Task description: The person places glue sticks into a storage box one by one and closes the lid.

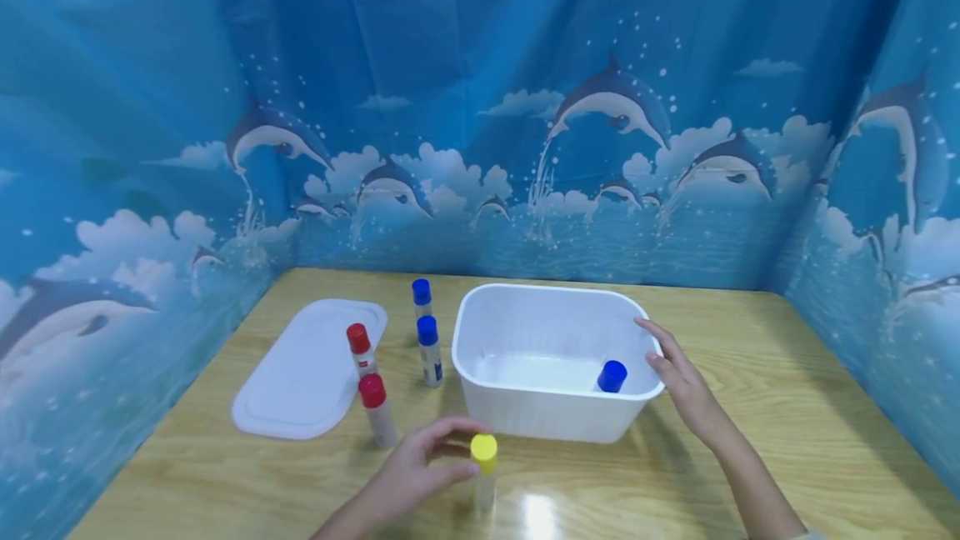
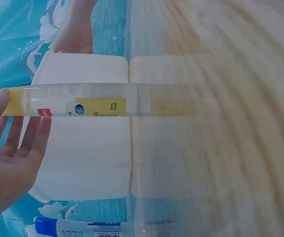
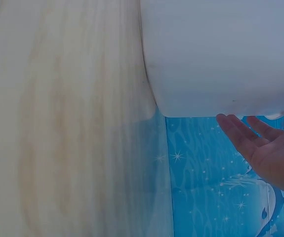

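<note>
My left hand point(image 1: 423, 465) is at a clear glue bottle with a yellow cap point(image 1: 484, 452), which stands upright at the front of the table. In the left wrist view, the thumb lies on the yellow cap point(image 2: 16, 101) and the fingers reach behind the bottle. A white plastic box point(image 1: 540, 417), without a lid on it, stands just beyond. Inside it, at the right, a blue cap point(image 1: 612, 376) shows; the wall hides what is under it. My right hand point(image 1: 686, 386) touches the box's right rim, its fingers fairly straight against the outer wall in the right wrist view.
Two red-capped bottles point(image 1: 381, 423) stand left of my left hand. Behind them are two blue-capped bottles point(image 1: 431, 361), beside the box. A white lid point(image 1: 300, 382) lies flat at the left. A dolphin-print curtain point(image 1: 480, 148) borders the wooden table point(image 1: 765, 357).
</note>
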Tool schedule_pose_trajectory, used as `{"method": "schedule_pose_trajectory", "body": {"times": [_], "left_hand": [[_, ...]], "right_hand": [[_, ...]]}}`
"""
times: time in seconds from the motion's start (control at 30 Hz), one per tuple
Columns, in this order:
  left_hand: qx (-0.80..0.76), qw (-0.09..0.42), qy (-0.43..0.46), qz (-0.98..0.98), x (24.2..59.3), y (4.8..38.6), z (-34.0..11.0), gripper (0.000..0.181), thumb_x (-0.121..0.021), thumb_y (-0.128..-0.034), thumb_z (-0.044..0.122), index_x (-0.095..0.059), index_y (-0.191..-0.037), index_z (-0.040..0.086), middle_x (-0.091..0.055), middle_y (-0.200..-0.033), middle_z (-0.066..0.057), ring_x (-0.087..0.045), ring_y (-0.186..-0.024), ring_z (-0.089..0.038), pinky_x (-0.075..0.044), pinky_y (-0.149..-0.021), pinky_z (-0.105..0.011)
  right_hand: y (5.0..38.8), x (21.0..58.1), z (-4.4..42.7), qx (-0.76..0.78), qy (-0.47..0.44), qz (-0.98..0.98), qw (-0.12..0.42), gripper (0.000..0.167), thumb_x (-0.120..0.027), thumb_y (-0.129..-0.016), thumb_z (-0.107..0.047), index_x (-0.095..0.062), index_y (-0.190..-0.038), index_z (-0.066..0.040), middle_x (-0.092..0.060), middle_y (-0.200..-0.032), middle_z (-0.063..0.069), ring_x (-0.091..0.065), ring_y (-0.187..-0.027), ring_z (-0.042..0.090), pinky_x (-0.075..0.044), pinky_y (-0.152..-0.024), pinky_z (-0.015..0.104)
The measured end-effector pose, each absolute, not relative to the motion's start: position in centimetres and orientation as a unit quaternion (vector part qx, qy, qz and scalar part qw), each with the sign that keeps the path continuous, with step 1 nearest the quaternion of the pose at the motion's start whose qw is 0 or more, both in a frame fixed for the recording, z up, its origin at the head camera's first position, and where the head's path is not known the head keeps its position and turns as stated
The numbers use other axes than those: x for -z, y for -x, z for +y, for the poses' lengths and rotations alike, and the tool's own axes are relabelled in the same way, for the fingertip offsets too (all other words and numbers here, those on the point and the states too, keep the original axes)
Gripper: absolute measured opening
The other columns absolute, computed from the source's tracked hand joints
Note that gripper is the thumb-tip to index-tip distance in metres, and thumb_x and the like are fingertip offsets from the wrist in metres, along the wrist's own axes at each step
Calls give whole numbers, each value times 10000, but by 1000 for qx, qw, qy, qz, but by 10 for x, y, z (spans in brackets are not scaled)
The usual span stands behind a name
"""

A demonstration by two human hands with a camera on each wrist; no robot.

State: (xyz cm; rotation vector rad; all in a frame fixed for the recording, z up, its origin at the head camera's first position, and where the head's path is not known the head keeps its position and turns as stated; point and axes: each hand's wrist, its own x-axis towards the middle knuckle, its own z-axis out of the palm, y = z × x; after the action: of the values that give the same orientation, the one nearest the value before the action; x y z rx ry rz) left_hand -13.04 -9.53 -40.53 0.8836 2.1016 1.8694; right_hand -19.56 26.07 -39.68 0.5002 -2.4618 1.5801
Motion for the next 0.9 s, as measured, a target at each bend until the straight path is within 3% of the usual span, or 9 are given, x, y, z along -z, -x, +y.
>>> {"method": "schedule_pose_trajectory", "body": {"times": [0.27,0.9], "left_hand": [[-631,84,-308,707,402,130,-92,371,-627,-859,116,-537,-1199,-1,-579,-1146,-79,-559,-1031,-227,-442,-896,-427],[-634,58,-308,707,355,143,-77,341,-643,-857,118,-573,-1185,54,-586,-1136,-56,-555,-1026,-204,-479,-856,-339]], "right_hand": [[196,396,261,-532,-163,-827,80,441,-349,-996,-123,-260,-1412,-5,-176,-1449,262,-196,-1273,481,-218,-941,670],[195,394,260,-530,-161,-830,72,454,-333,-1002,-156,-236,-1425,-21,-155,-1455,264,-217,-1261,495,-254,-924,665]]}}
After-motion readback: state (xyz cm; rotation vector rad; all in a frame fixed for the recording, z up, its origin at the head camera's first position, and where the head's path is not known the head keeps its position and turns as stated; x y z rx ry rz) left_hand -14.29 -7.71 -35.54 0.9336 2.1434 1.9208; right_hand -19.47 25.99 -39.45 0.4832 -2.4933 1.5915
